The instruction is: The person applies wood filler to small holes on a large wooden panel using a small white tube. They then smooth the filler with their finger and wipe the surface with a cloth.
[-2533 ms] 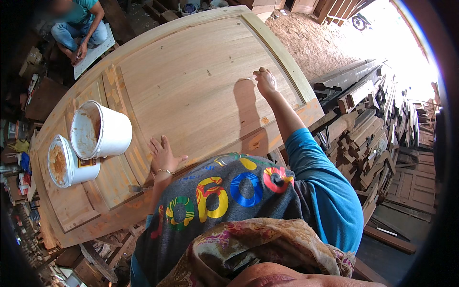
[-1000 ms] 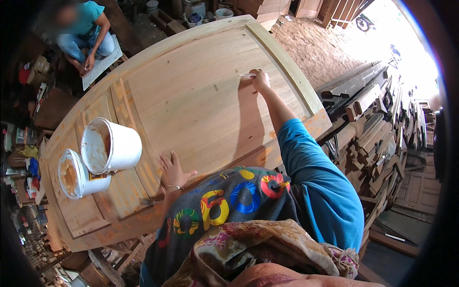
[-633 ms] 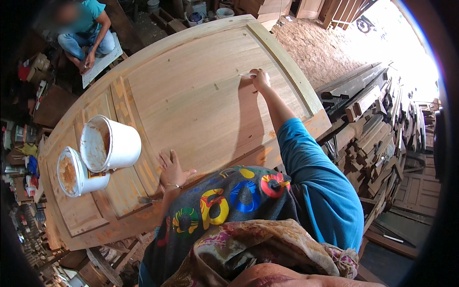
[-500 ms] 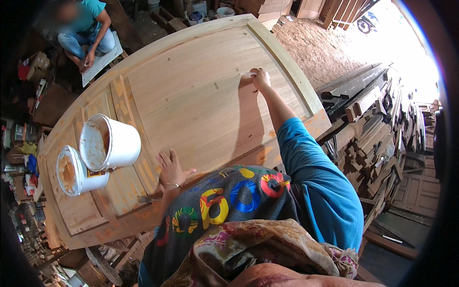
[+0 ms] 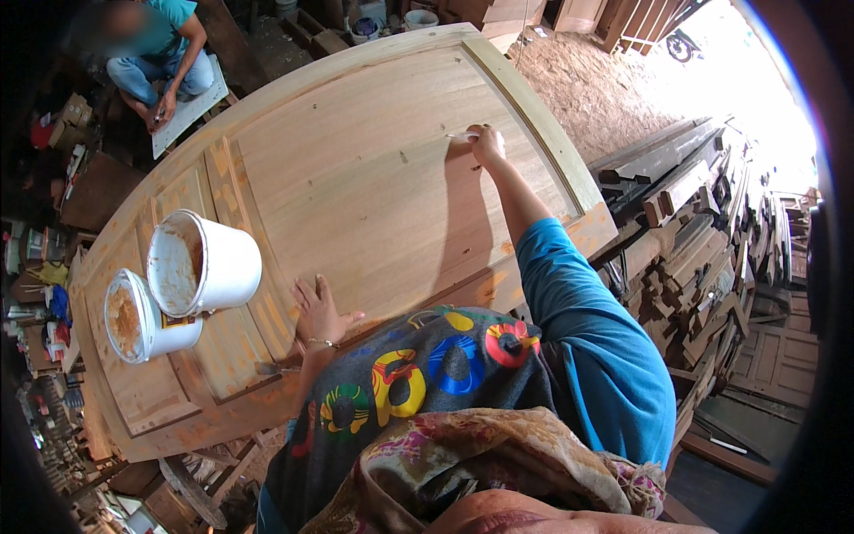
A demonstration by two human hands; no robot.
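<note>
A large wooden door panel (image 5: 356, 209) lies flat in front of me, with small dark marks and orange-brown filler smears on its wood. Toward its far right part, my right hand (image 5: 487, 145) is closed on a thin whitish flat tool (image 5: 461, 136). That tool's tip is at or just above the wood, and its kind is too small to make out. My left hand (image 5: 320, 313) rests on the near edge of the door with its fingers spread, holding nothing. Left of it, a white bucket (image 5: 231, 267) with brownish residue stands on the door beside a smaller white tub (image 5: 181, 336) of orange-brown paste.
Another person (image 5: 169, 58) crouches beyond the far left edge on a pale board (image 5: 189, 111). Stacked timber offcuts (image 5: 685, 240) fill the right side. Cluttered tools and boxes (image 5: 53, 294) lie at the left, and bare ground (image 5: 583, 93) stretches past the door's far right end.
My right hand has turned slightly around the tool, staying at almost the same spot. My left hand, the bucket and the tub look unmoved.
</note>
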